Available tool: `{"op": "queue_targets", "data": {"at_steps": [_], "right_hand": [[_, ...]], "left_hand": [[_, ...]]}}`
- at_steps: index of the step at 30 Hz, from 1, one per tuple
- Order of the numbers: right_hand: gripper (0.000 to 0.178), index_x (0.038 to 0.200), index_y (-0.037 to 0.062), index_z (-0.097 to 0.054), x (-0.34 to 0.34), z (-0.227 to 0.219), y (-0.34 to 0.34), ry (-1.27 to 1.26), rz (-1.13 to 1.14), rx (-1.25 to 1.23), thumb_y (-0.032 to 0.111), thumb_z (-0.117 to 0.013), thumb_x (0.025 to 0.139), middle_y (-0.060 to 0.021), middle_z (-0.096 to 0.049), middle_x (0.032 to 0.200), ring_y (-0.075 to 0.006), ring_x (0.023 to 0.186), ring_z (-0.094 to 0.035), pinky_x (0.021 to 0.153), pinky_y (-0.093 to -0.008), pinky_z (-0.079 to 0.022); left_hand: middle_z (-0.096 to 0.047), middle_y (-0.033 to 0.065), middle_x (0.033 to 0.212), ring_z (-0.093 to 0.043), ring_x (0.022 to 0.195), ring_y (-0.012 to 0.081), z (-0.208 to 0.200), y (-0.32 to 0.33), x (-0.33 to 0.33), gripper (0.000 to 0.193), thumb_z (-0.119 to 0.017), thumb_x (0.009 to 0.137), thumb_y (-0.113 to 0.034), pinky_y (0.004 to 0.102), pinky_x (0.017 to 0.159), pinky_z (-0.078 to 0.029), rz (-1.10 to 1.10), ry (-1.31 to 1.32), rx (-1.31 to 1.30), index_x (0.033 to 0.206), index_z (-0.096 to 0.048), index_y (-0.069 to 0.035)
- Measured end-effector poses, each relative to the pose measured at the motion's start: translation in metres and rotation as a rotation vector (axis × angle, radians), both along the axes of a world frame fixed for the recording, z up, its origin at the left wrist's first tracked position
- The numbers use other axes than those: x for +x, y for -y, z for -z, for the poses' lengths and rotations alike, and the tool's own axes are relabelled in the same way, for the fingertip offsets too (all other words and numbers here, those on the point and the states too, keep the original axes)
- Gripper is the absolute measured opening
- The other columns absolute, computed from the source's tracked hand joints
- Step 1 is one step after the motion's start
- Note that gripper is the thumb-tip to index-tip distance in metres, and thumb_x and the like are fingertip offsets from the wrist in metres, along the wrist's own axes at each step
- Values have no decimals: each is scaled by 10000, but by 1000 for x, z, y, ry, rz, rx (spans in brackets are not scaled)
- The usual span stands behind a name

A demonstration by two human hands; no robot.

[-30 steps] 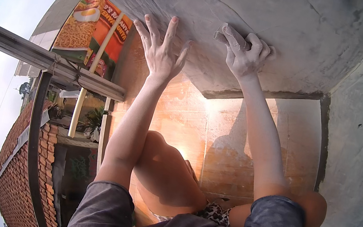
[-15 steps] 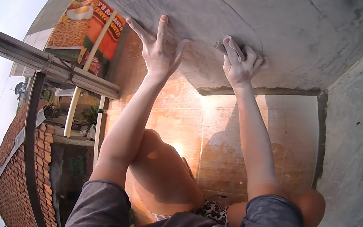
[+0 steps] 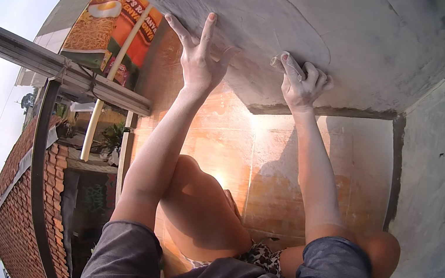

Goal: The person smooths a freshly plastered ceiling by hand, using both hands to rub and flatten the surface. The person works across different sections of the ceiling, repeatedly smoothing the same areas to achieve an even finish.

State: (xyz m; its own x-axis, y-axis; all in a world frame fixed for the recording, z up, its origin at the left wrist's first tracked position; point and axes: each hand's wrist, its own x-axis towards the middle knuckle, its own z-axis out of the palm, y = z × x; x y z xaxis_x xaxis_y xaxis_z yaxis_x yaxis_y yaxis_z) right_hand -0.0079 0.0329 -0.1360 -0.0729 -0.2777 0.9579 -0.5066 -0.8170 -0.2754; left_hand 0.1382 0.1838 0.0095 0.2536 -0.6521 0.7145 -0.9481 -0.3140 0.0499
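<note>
My left hand (image 3: 203,61), pale with dust, is spread with its fingertips against the grey plastered wall (image 3: 365,39). Nothing is in it. To its right, my right hand (image 3: 303,88) is closed round a small, curled, dusty piece that looks like folded sandpaper (image 3: 276,62), pressed to the same wall. One rolled end sticks out to the left of the fingers; the rest is hidden under the hand. A long curved line shows in the plaster above the right hand.
Below the wall lies an orange-brown tiled floor (image 3: 223,133), with my bent leg (image 3: 203,213) on it. A second grey wall (image 3: 436,177) closes the right side. At left are a metal rail (image 3: 23,53), a pale pole (image 3: 106,89), a food banner (image 3: 136,22) and a tiled roof (image 3: 29,188).
The right hand and its piece have shifted slightly right and down in the picture. The left hand appears slightly right and higher; the view itself has moved a little.
</note>
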Motion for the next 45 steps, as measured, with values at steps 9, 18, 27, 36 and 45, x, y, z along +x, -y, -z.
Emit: {"op": "queue_targets", "data": {"at_steps": [9, 18, 27, 36, 45], "right_hand": [[371, 1199, 466, -738, 48, -103, 26, 97, -67, -87, 262, -723, 890, 26, -546, 1012, -210, 950, -458, 920, -465, -291], [329, 1132, 435, -770, -43, 7, 11, -95, 27, -29, 218, -726, 889, 43, -554, 1012, -201, 949, -463, 906, -441, -286], [376, 1161, 471, -752, 13, -71, 37, -60, -100, -150, 254, -749, 854, 73, -548, 1031, -176, 992, -468, 921, -448, -278], [384, 1193, 455, -737, -13, -43, 21, -64, 63, -19, 250, -739, 869, 26, -550, 1091, -219, 1006, -456, 942, -473, -283], [417, 1220, 470, -722, -29, 8, 3, -64, 107, 102, 258, -770, 864, 24, -552, 1111, -240, 1014, -429, 903, -465, -268]], "left_hand": [[153, 446, 1569, -640, 1060, 603, 0, 0, -2, 1005, -883, 778, -346, 474, 766, -651, 4, 40, -30, 1601, -312, -261], [185, 427, 1574, -538, 1224, 615, -7, -3, -7, 981, -899, 757, -269, 481, 834, -640, 6, -17, -8, 1574, -358, -327], [195, 410, 1581, -587, 1176, 589, -10, -5, -8, 1043, -861, 804, -363, 475, 814, -640, -66, 65, 58, 1627, -223, -300], [192, 424, 1569, -484, 1281, 614, -8, -1, -9, 1061, -874, 792, -331, 459, 834, -645, -41, 52, 30, 1627, -219, -300], [187, 447, 1558, -296, 1373, 667, -10, -4, -7, 1027, -866, 799, -334, 484, 845, -633, -26, -4, 62, 1622, -252, -293]]}}
